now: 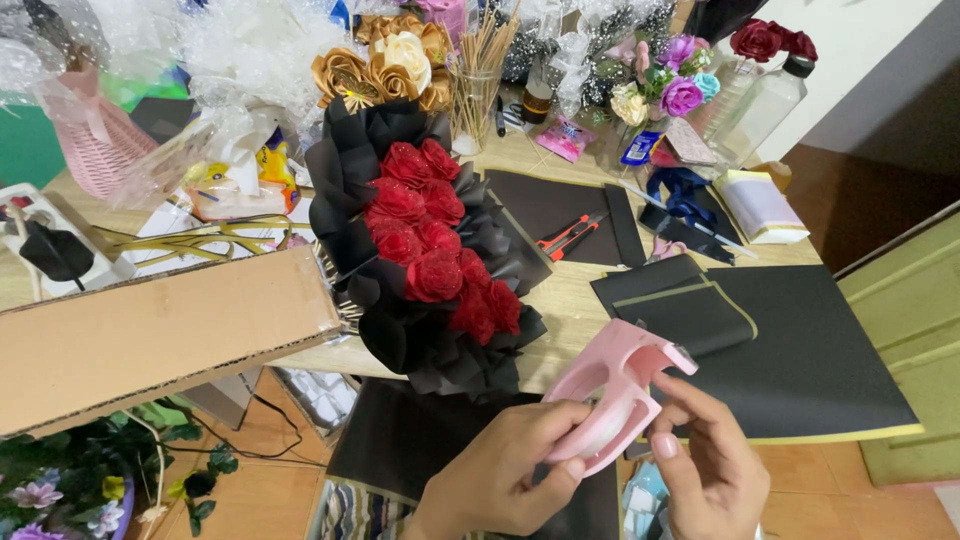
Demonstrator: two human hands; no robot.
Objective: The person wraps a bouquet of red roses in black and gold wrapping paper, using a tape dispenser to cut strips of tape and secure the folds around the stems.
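- Both hands are gripping a pink plastic tape dispenser point(615, 400) at the table's near edge: left hand point(510, 465) clasping its body, right hand point(705, 460) pinching what seems to be the tape end.
- Just beyond, a bouquet of glittery red roses in black wrapping paper point(430, 250) is lying on the wooden table point(570, 290).

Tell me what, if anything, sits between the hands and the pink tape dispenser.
Nothing visible does. The left hand already grips the pink plastic tape dispenser from below, and the right hand has its fingertips at the dispenser's front edge.
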